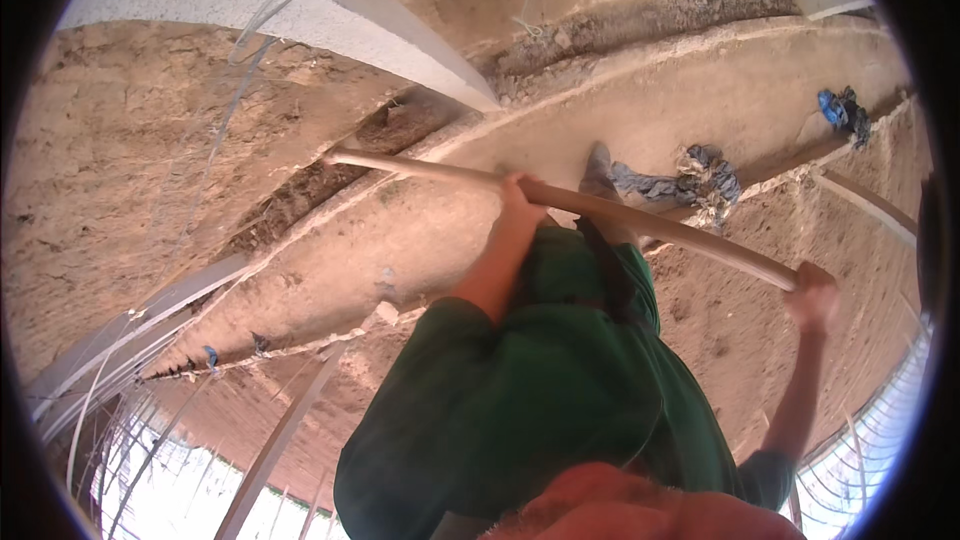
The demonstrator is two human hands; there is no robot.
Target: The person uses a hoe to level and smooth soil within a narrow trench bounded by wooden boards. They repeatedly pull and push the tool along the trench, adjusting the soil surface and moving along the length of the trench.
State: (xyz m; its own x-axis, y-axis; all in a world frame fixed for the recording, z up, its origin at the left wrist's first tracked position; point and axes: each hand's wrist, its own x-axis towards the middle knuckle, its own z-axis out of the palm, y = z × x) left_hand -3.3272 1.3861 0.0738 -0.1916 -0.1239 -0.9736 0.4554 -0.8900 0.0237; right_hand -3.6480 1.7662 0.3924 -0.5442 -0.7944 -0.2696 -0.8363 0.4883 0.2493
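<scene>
A long wooden handle [667, 229] lies slantwise across the front of my green clothing. My left hand [525, 199] is closed around it near its middle. At the handle's right end, my right hand [812, 296] grips it, slightly blurred. The far end of the handle reaches a narrow dug trench [322, 180] at the upper left; whether a tool head is fixed there cannot be told. One boot [598, 165] shows on the earth path, just beyond the handle.
A pale concrete post [420, 52] stands at the trench's edge, with wire near it. Crumpled dark plastic [709, 176] lies right of the boot, and a blue and black bundle [844, 112] farther right. Beams [281, 435] stand at the lower left. Low ridges edge the dirt path [450, 217].
</scene>
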